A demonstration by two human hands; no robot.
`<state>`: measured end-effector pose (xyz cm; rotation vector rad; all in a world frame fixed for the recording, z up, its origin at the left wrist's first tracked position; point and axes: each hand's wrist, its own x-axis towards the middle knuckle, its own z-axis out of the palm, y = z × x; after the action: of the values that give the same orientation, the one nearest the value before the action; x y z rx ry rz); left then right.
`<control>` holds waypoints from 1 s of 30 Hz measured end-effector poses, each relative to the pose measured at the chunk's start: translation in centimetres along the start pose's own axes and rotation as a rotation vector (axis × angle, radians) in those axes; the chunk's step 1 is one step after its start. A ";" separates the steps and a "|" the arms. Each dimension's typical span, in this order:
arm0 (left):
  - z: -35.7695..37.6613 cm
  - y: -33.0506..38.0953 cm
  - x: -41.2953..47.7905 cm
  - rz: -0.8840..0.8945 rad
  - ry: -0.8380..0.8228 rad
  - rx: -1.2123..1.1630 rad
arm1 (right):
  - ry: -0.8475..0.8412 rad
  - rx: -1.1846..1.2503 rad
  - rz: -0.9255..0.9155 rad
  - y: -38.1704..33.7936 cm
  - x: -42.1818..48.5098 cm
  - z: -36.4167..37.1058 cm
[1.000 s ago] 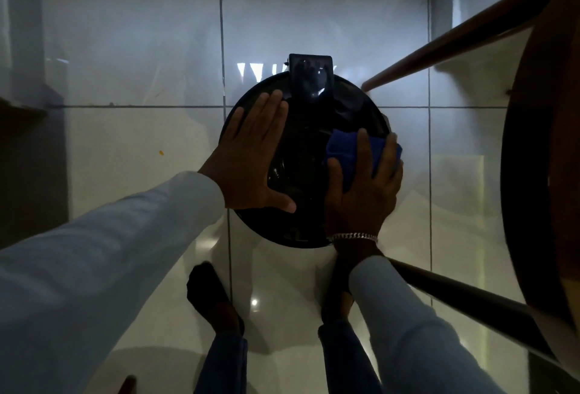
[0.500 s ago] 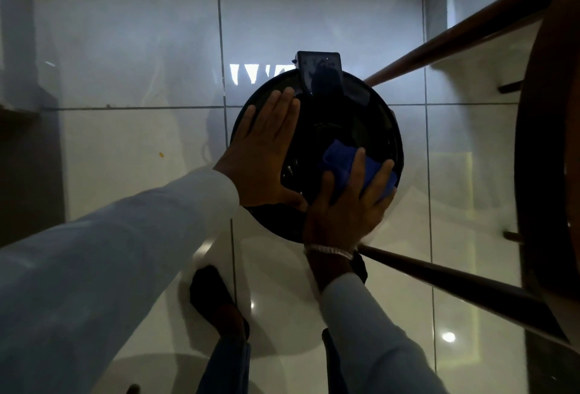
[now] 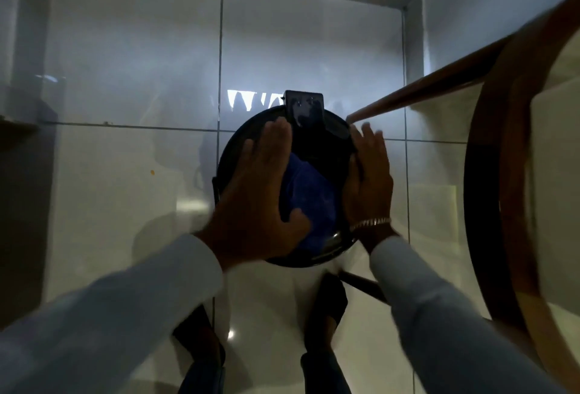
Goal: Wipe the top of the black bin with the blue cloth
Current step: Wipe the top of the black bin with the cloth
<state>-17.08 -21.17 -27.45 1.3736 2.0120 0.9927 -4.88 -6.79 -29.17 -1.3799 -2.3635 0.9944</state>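
The round black bin (image 3: 324, 139) stands on the tiled floor below me, with a black tab (image 3: 304, 108) at its far edge. The blue cloth (image 3: 309, 193) lies crumpled on the middle of the lid, between my hands. My left hand (image 3: 263, 186) lies flat on the left half of the lid, and its thumb touches the cloth's near edge. My right hand (image 3: 368, 180) is blurred at the lid's right rim, fingers stretched out beside the cloth. I see neither hand gripping the cloth.
A wooden stool with a round frame (image 3: 489, 174) stands close on the right. One of its legs (image 3: 408, 98) reaches the bin's far right edge, another (image 3: 364, 285) passes under my right wrist. My feet (image 3: 326, 309) are just in front of the bin.
My right hand has come off the cloth and moved to the lid's right rim. The cloth now lies in the lid's middle. My left hand slid inward onto the cloth's edge.
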 end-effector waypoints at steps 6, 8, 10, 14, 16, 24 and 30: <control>8.7 1.5 -0.4 -0.098 -0.082 0.424 | -0.228 -0.165 -0.176 3.6 4.1 2.0; 9.2 -0.2 -0.4 -0.068 -0.083 0.569 | -0.194 -0.188 -0.209 4.1 3.8 2.4; 9.1 -1.2 -0.5 -0.041 -0.029 0.578 | -0.159 -0.210 -0.247 4.5 3.6 2.7; 7.5 -2.5 0.9 -0.144 0.137 0.543 | -0.138 -0.256 -0.293 5.0 3.5 2.8; 5.8 -3.4 2.6 -0.151 0.191 0.481 | -0.126 -0.250 -0.304 5.1 3.5 2.8; 4.3 -4.0 3.5 -0.031 0.233 0.291 | -0.094 -0.255 -0.309 5.3 3.8 3.1; 6.8 -3.6 -2.7 0.254 -0.109 0.513 | -0.092 -0.268 -0.299 5.4 3.8 3.3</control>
<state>-13.10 -22.54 -34.39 1.9419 2.1301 0.4915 -4.86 -3.27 -35.64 -1.0305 -2.7476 0.6930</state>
